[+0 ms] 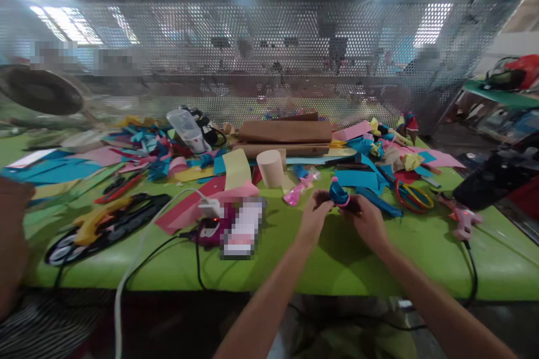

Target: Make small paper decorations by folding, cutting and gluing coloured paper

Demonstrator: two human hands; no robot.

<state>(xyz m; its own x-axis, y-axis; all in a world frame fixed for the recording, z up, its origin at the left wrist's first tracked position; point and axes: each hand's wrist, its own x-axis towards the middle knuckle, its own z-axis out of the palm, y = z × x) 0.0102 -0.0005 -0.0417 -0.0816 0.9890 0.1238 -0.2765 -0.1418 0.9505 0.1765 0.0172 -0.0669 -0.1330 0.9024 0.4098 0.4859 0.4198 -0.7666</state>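
Between my two hands, above the green table, is a small blue cone-shaped hat with a pink tip and a pink rim. My left hand is closed on its left side, fingers pinched at the rim. On the other side my right hand pinches the rim too, its fingertips partly hidden. Just left of my hands lies a pink plastic-wrapped piece. A blue strip is behind my right hand, and a cream cylinder stands farther left.
A pink glue gun with a cord rests at the right, a yellow one on a black tray at the left. A phone lies beside a purple power strip. Coloured scraps and brown rolls line the back before a perforated metal screen.
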